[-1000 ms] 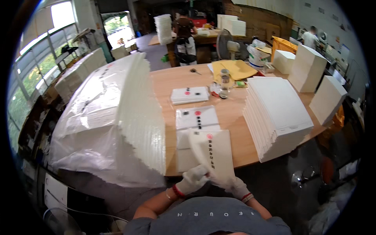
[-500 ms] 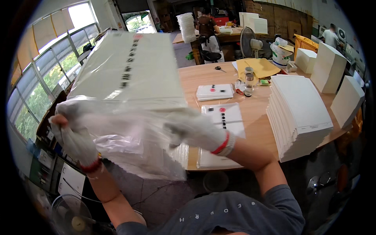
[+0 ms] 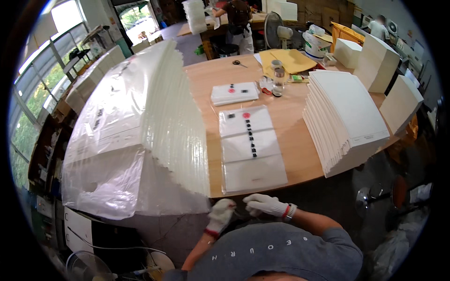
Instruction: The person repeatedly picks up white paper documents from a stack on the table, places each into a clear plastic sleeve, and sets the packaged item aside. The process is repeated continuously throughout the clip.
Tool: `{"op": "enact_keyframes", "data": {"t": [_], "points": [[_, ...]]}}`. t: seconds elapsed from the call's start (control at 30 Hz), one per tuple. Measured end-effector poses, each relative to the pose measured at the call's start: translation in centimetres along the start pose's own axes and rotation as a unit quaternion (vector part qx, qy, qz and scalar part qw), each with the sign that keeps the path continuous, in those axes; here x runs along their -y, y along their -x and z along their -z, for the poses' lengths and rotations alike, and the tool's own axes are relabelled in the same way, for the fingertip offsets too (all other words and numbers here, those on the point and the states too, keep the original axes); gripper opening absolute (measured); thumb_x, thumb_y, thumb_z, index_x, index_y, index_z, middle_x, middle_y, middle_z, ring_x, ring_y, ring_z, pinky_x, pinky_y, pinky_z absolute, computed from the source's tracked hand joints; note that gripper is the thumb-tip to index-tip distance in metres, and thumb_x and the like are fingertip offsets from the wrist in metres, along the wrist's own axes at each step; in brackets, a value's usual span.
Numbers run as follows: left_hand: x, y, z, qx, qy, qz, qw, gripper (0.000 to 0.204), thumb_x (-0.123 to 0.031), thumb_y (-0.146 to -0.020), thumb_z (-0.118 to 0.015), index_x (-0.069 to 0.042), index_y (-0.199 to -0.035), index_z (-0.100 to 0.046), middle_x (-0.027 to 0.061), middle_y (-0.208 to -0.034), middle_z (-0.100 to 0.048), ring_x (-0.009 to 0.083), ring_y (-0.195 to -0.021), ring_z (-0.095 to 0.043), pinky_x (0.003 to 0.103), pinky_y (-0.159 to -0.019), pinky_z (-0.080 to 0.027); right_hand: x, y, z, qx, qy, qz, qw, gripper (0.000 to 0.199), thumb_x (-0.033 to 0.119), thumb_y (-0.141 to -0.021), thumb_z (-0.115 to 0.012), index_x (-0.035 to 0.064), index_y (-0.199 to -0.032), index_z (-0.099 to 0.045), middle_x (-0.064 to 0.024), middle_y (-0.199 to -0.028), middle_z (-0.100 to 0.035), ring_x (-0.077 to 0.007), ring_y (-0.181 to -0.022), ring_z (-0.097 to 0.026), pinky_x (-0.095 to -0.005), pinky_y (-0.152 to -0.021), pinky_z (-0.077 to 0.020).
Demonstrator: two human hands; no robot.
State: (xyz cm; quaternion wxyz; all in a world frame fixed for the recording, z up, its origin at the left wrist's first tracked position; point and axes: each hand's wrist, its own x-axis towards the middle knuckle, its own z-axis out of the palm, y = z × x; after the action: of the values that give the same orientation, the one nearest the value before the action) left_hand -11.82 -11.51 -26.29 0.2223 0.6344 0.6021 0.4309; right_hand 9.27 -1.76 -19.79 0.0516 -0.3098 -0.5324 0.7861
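Both my hands wear whitish work gloves with red cuffs and hang close together by my body, just off the table's front edge. My left hand (image 3: 221,211) is closed, bare fingertips showing at its top. My right hand (image 3: 265,204) points toward it with fingers bent together; whether either holds anything small I cannot make out. Beyond them lies a flat pile of clear plastic bags (image 3: 253,173) with dark print and a red round mark. To the left rises a tall, fanned stack of plastic-wrapped white sheets (image 3: 108,136), its loose plastic hanging over the front.
At right stands a stack of white paper sheets (image 3: 347,107), with white blocks (image 3: 377,61) behind. A smaller bag pile (image 3: 234,94), scissors (image 3: 238,63), a glass jar (image 3: 278,84) and yellow envelopes (image 3: 293,61) lie on the table (image 3: 206,75). A person (image 3: 239,23) works farther back.
Both hands have let go of the plastic-wrapped packet at the left and come back together near my body. The packet now lies on the left stack, and the view has shifted.
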Motion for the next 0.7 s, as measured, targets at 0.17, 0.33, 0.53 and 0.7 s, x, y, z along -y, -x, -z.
{"op": "enact_keyframes", "data": {"t": [0.17,0.33,0.53,0.7], "points": [[1.6,-9.3,-9.6,-0.030,-0.180,-0.044,0.982,0.021,-0.019,-0.076,-0.062,-0.006,-0.093,-0.059,0.0139,-0.090,-0.059,0.0333,-0.084,-0.055,0.040,-0.076,-0.046,-5.4,5.0,3.1,-0.175,-0.185,-0.035,0.966,0.035,0.016,-0.090,-0.053,-0.0005,-0.119,-0.047,-0.0079,-0.092,-0.057,-0.0102,-0.074,-0.055,-0.0233,-0.068,-0.0484],[4.5,-14.9,-10.8,0.082,-0.246,-0.034,0.965,0.027,-0.031,-0.082,-0.055,-0.006,-0.086,-0.062,0.0178,-0.089,-0.061,0.0359,-0.096,-0.051,0.042,-0.083,-0.043,-5.1,6.7,3.4,-0.256,-0.193,0.001,0.947,0.034,0.017,-0.089,-0.053,0.0002,-0.118,-0.048,-0.0078,-0.092,-0.058,-0.0118,-0.076,-0.058,-0.0253,-0.067,-0.0493],[3.3,-18.7,-8.9,0.177,-0.147,0.107,0.967,0.026,-0.031,-0.085,-0.050,-0.006,-0.089,-0.058,0.0196,-0.089,-0.062,0.0361,-0.080,-0.060,0.046,-0.072,-0.045,-7.9,-1.3,8.9,-0.068,-0.284,0.026,0.956,0.034,0.026,-0.091,-0.051,0.0036,-0.117,-0.048,-0.0060,-0.089,-0.055,-0.0158,-0.077,-0.056,-0.0276,-0.064,-0.0486],[4.2,-18.6,-9.7,0.057,-0.107,-0.032,0.992,0.022,-0.022,-0.090,-0.043,-0.003,-0.092,-0.053,0.0120,-0.073,-0.060,0.0233,-0.064,-0.059,0.036,-0.059,-0.046,-2.4,-9.9,9.9,-0.247,-0.170,0.188,0.935,0.035,0.029,-0.084,-0.061,0.0033,-0.107,-0.056,-0.0066,-0.095,-0.057,-0.0153,-0.088,-0.058,-0.0252,-0.069,-0.0468]]}}
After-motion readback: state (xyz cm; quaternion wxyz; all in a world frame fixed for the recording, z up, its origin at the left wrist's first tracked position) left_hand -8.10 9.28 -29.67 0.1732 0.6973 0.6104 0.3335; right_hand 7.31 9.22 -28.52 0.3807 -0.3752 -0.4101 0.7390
